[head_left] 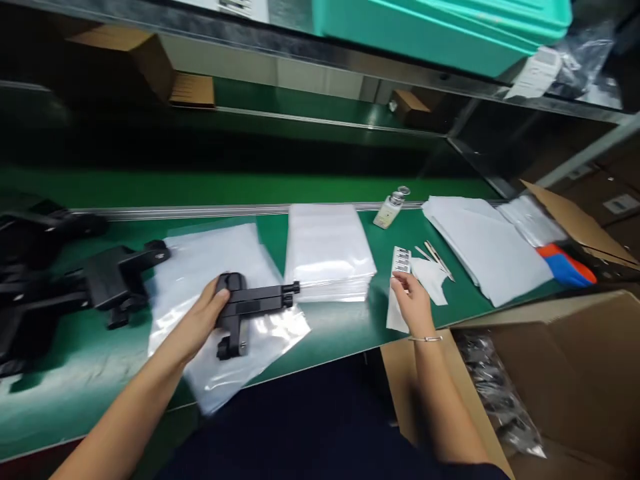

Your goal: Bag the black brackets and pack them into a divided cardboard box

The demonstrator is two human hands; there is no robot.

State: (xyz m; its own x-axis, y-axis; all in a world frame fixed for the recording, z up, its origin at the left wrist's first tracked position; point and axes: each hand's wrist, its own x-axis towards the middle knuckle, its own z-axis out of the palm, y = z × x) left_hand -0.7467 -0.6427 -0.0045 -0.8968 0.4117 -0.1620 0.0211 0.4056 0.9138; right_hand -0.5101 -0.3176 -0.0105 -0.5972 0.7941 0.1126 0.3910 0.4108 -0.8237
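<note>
Being clasped by left hand (pixel 201 319), black bracket (pixel 257 301) is sitting unbagged over plastic bags (pixel 210 250), while label strip (pixel 401 259) is being touched by half-curled right hand (pixel 415 303), hold unclear.

The bracket (pixel 257 301) was matt plastic. The stacked bags (pixel 327 243) were glossy film. The bench top (pixel 345 327) was smooth; the carton (pixel 590 360), cardboard.

Seemingly overhead light glares off the plastic bag (pixel 215 377) at seven o'clock and sheens the counter (pixel 100 367) toward eight. Deep shadow sits beneath the shelf (pixel 280 44) at ten; the outer edges look soft and stretched.
</note>
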